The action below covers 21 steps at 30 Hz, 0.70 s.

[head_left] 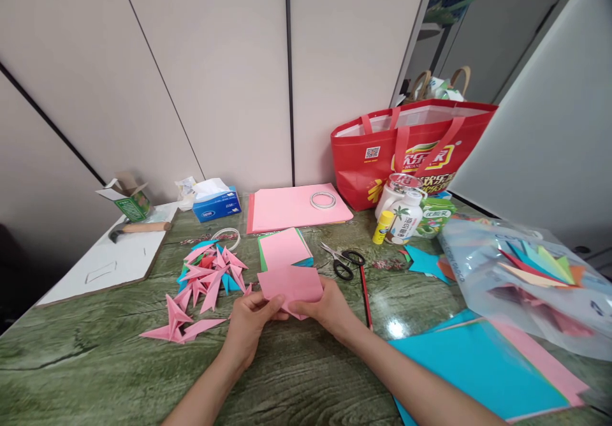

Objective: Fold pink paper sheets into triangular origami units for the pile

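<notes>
While both hands meet over the near middle of the desk (287,388), they share one pink paper (292,282), held just in front of a small paper stack (282,247) and overlapping its near edge in view. The left hand (246,325) has its grip closed on the lower left of the paper, thumb on the near face; the right hand (329,310) pinches the lower right, its thumb pressing there too. To the left lies a heap of pointed folded pieces (210,273), mostly pink with some blue. Right of the stack are scissors (343,266) with black handles, and a red pencil (366,298) beside them. Behind the stack, a roll of tape (323,200) rests on large pink sheets (282,209). A yellow glue stick (383,228) stands by a white bottle (404,219), before a red bag (351,171). Blue sheets (478,365) lie at near right.
</notes>
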Motion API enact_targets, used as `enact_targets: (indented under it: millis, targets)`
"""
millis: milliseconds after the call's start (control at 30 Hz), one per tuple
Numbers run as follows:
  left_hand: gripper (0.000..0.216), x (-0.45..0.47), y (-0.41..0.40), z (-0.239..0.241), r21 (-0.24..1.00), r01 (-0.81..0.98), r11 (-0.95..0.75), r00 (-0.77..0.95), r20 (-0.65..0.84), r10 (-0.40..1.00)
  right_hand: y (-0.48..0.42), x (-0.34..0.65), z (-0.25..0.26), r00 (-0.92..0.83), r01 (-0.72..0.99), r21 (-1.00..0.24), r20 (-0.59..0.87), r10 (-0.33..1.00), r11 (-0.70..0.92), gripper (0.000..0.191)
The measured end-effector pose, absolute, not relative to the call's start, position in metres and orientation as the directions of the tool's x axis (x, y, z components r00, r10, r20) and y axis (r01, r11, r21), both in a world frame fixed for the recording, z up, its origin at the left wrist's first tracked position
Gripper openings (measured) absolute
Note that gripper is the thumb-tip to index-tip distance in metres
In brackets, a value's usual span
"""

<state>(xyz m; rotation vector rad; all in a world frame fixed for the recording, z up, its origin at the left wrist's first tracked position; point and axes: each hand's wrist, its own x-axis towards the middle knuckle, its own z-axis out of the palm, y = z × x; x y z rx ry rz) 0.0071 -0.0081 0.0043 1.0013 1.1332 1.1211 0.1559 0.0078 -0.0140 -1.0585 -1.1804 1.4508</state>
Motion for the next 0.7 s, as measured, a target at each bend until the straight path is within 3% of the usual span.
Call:
enact_targets:
  millis: [333, 700]
  targets:
    - [0.022, 0.0022, -0.0036, -0.0016, 0.956, -0.171, 0.237, 0.14, -0.214, 0.967, 0.0095, 0.1587, -0.015, -0.231, -0.124, -0.986, -0.084, 0.969, -0.115, 0.047]
    - [0.029, 0.0041, -0.0049, -0.0001, 0.945, -0.143, 0.296, 0.079, -0.287, 0.955, 0.01, 0.1577, -0.0139, -0.224, -0.059, -0.992, -0.094, 0.97, -0.11, 0.045]
